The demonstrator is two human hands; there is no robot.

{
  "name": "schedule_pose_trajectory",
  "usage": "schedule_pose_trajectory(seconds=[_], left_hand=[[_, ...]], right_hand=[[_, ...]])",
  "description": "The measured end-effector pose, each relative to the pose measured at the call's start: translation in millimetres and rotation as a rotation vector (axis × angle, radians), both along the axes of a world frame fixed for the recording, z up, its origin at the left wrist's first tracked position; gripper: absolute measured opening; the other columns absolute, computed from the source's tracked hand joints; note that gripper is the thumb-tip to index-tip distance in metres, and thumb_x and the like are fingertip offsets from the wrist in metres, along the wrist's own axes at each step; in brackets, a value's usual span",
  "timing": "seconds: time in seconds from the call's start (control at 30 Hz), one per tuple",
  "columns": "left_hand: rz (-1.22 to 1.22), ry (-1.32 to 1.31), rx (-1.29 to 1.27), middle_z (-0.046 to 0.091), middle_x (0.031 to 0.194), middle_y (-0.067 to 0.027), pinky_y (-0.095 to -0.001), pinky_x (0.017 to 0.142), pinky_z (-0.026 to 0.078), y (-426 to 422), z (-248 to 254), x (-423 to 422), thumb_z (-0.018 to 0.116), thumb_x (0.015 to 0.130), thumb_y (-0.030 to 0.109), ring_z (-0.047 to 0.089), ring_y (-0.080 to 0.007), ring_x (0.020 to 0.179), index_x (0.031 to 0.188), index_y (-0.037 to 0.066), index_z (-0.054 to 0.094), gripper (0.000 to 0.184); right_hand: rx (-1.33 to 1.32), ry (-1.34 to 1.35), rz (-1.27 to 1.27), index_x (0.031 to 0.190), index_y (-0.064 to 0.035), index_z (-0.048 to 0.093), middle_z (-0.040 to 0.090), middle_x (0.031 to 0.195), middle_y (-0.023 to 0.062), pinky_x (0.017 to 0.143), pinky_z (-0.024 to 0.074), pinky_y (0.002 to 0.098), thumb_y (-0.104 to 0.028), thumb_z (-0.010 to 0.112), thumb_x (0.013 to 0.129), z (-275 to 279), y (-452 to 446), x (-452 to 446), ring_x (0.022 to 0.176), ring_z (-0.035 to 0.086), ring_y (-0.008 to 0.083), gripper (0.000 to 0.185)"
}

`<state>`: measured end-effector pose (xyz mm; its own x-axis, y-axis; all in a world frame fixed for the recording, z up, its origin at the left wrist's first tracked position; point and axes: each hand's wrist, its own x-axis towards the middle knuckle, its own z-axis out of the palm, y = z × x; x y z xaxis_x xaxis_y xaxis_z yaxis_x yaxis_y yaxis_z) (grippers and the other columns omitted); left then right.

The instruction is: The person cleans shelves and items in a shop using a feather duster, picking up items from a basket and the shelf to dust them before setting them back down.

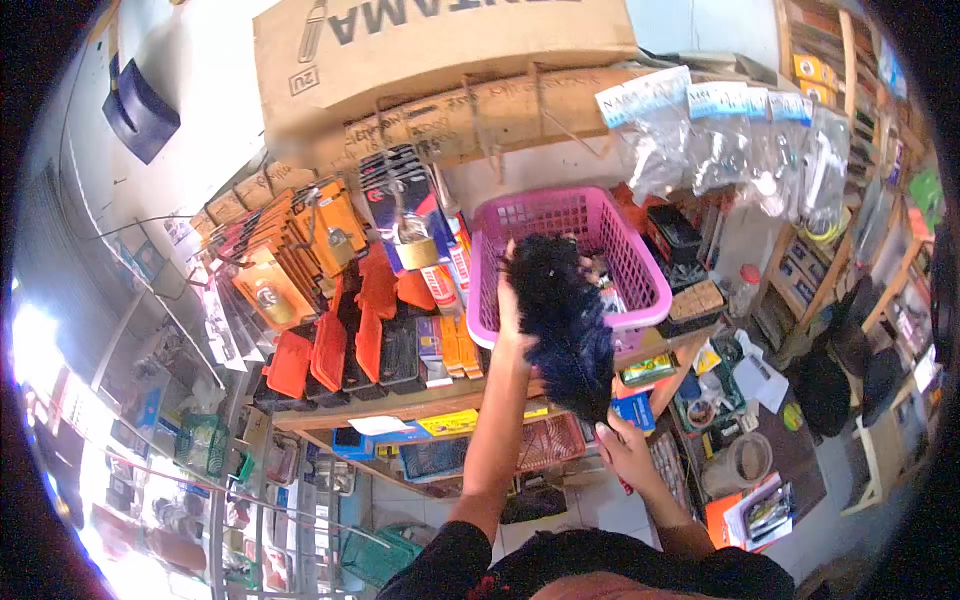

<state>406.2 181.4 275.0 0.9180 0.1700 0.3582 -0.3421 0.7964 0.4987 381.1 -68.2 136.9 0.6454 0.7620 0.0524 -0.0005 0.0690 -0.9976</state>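
Observation:
My right hand is closed around the handle of a black feather duster. The duster's fluffy head points up and away, over the front of a pink plastic basket. My left hand is at the basket's front left side, next to the duster head. Black feathers cover most of its fingers, so I cannot see whether they grip the basket. Some small items show inside the basket, partly hidden by the duster.
Left of the basket, orange bins and carded padlocks crowd the wooden shelf. Packaged goods hang at upper right. A large cardboard box stands above. A lower shelf holds a red basket. Glass shelving is on the left.

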Motion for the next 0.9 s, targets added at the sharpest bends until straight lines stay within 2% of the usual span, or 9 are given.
schedule_pose_trajectory(seconds=[0.17,0.27,0.37,0.5,0.63,0.67,0.8,0.83,0.9], left_hand=[[-0.087,-0.027,-0.048,0.061,0.118,-0.0209,-0.0555,0.093,0.048,4.1,-7.7,1.4,0.028,0.094,0.066,0.061,-0.0389,0.103,0.130,0.004,0.053,0.076],[-0.076,0.008,-0.046,0.067,0.109,-0.0189,-0.0460,0.087,0.052,1.4,-5.3,-0.1,0.033,0.094,0.065,0.065,-0.0338,0.097,0.121,0.003,0.060,0.073],[-0.009,0.157,-0.140,0.065,0.109,-0.0211,-0.0521,0.086,0.051,-4.0,3.5,-5.9,0.036,0.093,0.063,0.064,-0.0375,0.093,0.126,0.004,0.056,0.070],[0.019,0.141,-0.033,0.068,0.099,-0.0173,-0.0483,0.083,0.055,-1.6,-0.7,-5.1,0.039,0.096,0.054,0.067,-0.0324,0.087,0.121,0.005,0.058,0.059],[0.137,0.174,0.098,0.070,0.093,-0.0134,-0.0365,0.066,0.056,-0.6,3.3,-4.0,0.043,0.095,0.055,0.070,-0.0256,0.080,0.114,0.006,0.061,0.056],[0.116,0.174,0.079,0.069,0.096,-0.0167,-0.0471,0.076,0.057,2.4,0.2,-2.5,0.039,0.098,0.051,0.069,-0.0317,0.084,0.116,0.006,0.058,0.052],[-0.058,0.164,-0.029,0.070,0.097,-0.0158,-0.0439,0.079,0.056,10.1,-8.3,1.6,0.043,0.096,0.054,0.069,-0.0283,0.088,0.112,0.006,0.060,0.054],[0.035,0.050,0.077,0.069,0.106,-0.0147,-0.0431,0.087,0.054,12.0,-11.2,2.7,0.039,0.097,0.054,0.068,-0.0274,0.095,0.117,0.006,0.061,0.056],[0.109,0.115,-0.028,0.066,0.117,-0.0131,-0.0427,0.094,0.051,3.1,-11.6,6.6,0.037,0.098,0.051,0.065,-0.0272,0.102,0.127,0.005,0.059,0.058]], right_hand=[[0.001,-0.051,-0.018,0.091,-0.0052,0.050,0.039,0.058,-0.0057,0.042,0.0298,0.0225,-0.017,0.053,0.101,-15.1,20.1,-5.5,0.048,0.037,0.0030,0.016],[0.037,0.135,-0.049,0.083,-0.0113,0.045,0.040,0.056,-0.0055,0.038,0.0283,0.0222,-0.020,0.053,0.101,-6.7,29.5,-28.7,0.044,0.037,0.0036,0.022],[0.120,0.056,-0.121,0.087,-0.0117,0.041,0.041,0.054,-0.0025,0.037,0.0292,0.0228,-0.020,0.050,0.102,-41.3,39.1,-48.0,0.041,0.037,0.0055,0.020],[0.080,0.125,-0.203,0.088,-0.0116,0.041,0.040,0.054,-0.0034,0.036,0.0305,0.0232,-0.025,0.046,0.104,-86.0,43.8,-92.5,0.042,0.037,0.0052,0.022],[0.066,0.088,-0.185,0.088,-0.0110,0.042,0.041,0.055,-0.0025,0.037,0.0322,0.0238,-0.026,0.045,0.104,-99.5,36.3,-114.8,0.042,0.039,0.0062,0.022],[0.042,0.060,-0.177,0.088,-0.0110,0.042,0.041,0.055,-0.0022,0.037,0.0324,0.0238,-0.026,0.045,0.104,-99.7,33.6,-113.2,0.042,0.039,0.0066,0.022],[-0.008,-0.082,-0.266,0.086,-0.0103,0.044,0.042,0.058,-0.0017,0.041,0.0338,0.0219,-0.024,0.048,0.103,-96.6,29.9,-88.2,0.046,0.041,0.0055,0.022],[-0.004,-0.131,-0.300,0.086,-0.0100,0.045,0.042,0.059,-0.0016,0.042,0.0342,0.0212,-0.024,0.049,0.103,-83.2,38.4,-75.8,0.048,0.042,0.0050,0.022],[0.071,0.064,-0.214,0.085,-0.0096,0.043,0.041,0.056,-0.0020,0.040,0.0326,0.0223,-0.024,0.050,0.102,-37.2,39.3,-63.5,0.045,0.039,0.0055,0.023]])
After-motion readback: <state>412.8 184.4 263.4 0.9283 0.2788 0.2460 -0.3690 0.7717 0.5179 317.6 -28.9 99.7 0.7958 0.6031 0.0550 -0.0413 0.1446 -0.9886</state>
